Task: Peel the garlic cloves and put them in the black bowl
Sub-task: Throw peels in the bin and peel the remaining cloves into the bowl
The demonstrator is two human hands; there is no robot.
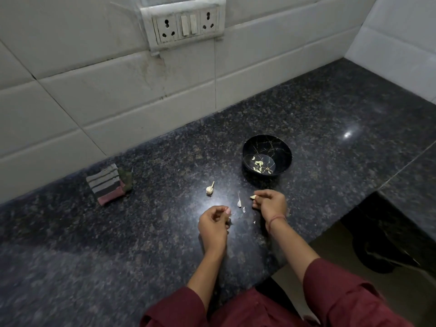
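A black bowl point(283, 149) with gold crack lines stands on the dark granite counter point(141, 232), with several peeled garlic cloves point(258, 165) in its bottom. My right hand point(270, 202) hovers just in front of the bowl and pinches a pale garlic clove point(253, 197) at its fingertips. My left hand point(213, 223) is curled to the left, fingers closed; I see nothing in it. A small garlic bulb remnant with a stem point(209, 189) lies left of the bowl. Bits of garlic skin point(239, 202) lie between my hands.
A folded striped cloth point(107, 184) lies at the left near the white tiled wall point(94, 102). A switch and socket plate point(186, 23) hangs on the wall. The counter's edge drops off at the right front, with a dark gap point(382, 237) below.
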